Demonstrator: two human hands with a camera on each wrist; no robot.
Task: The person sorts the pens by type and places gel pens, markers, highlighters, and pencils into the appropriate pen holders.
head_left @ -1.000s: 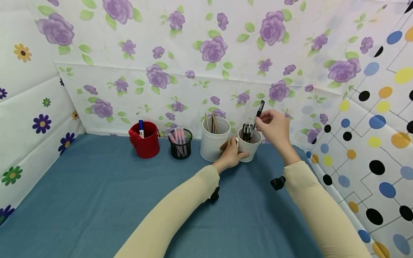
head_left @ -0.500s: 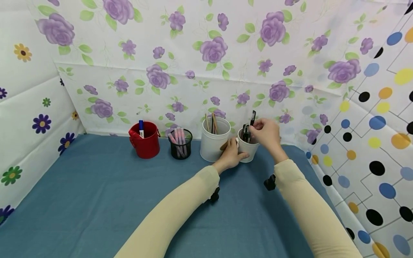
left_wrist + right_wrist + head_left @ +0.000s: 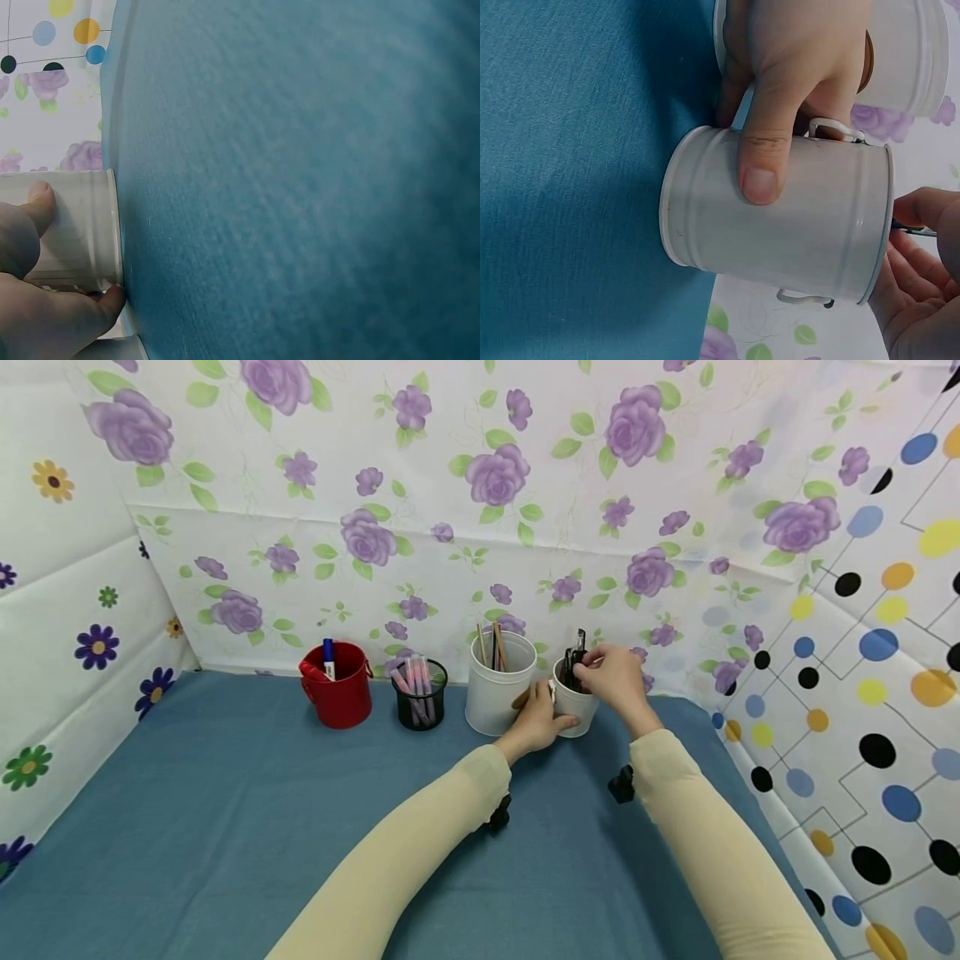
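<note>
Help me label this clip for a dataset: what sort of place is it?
Likely a makeshift tabletop booth, not a lived-in room. Flower-print sheets wall in a table under a blue cloth. A row of pen holders lines the back: red bucket, black mesh cup, and the small white bucket both hands work at.

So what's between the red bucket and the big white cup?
The black mesh cup of pink pens stands between the red bucket and the big white cup, seen in the head view.

The head view looks down from afar; both wrist views sit close, sharing the small white bucket (image 3: 576,708).
</note>
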